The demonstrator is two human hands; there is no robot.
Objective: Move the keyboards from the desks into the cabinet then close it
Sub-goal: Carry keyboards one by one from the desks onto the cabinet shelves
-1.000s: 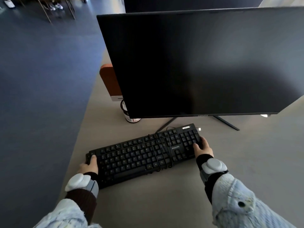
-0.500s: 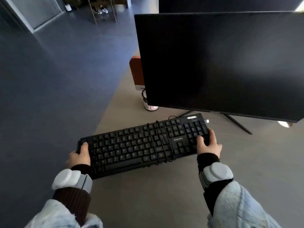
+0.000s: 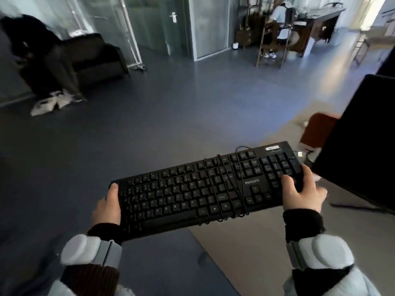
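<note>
A black Philips keyboard [image 3: 192, 189] with its cable wound around the middle is held in the air, partly over the desk's left edge and partly over the floor. My left hand [image 3: 108, 207] grips its left end, thumb on the top corner. My right hand [image 3: 301, 192] grips its right end, fingers on the number pad. No cabinet is visible in this view.
The beige desk [image 3: 256, 253] lies at the lower right with a black monitor [image 3: 359, 142] standing on it and an orange object [image 3: 316, 131] behind. Dark floor [image 3: 149, 114] spreads ahead. A dark armchair [image 3: 85, 58] stands far left, glass doors [image 3: 162, 24] behind, a seated person [image 3: 280, 20] at a far desk.
The keyboard has been lifted off the desk and carried left, past the desk's edge. The view has swung left toward the room, so the monitor now sits at the right edge.
</note>
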